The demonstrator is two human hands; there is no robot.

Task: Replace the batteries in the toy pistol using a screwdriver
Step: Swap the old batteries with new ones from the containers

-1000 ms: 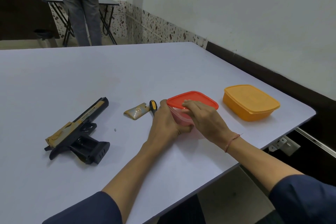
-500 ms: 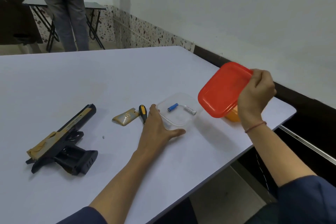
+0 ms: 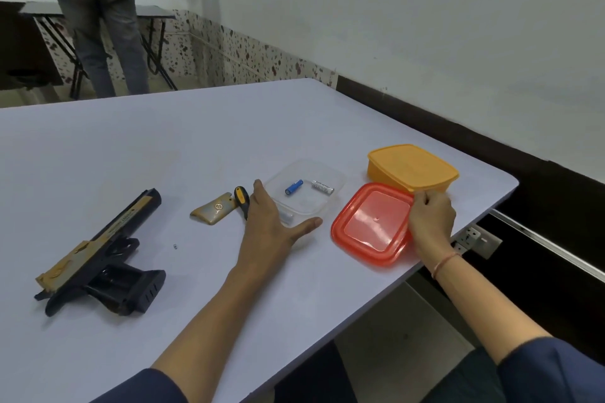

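Left hand [image 3: 271,222] flat on the table, fingers straight along the left wall of the clear container [image 3: 334,173], thumb stretched across its near wall; bracing it, gripping nothing. Right hand [image 3: 430,222] has its fingers curled over the far corner of the red lid [image 3: 373,222], which lies inner face up just beside the orange box [image 3: 412,168]. In the open container: a blue battery [image 3: 293,187] and a silver battery [image 3: 323,187], side by side, not touching. Toy pistol [image 3: 98,252] lies on its side well to the left, grip open. Its gold grip cover [image 3: 214,208] and the screwdriver [image 3: 241,198] lie between it and the left hand. Risks, as I judge them: the lid sits close to the table's near edge, so a nudge from the wrist on letting go could tip it off. A tiny screw [image 3: 175,246] lies loose near the pistol, where a passing sleeve could flick it away. The two cells differ, and nothing shows which is fresh, so a mix-up is possible. Surface: pale lilac laminate table [image 3: 163,147], smooth, rounded corner. Room: white wall, dark skirting band, speckled dado. A folding table [image 3: 157,11] stands at the back with a person [image 3: 98,26] in jeans beside it.
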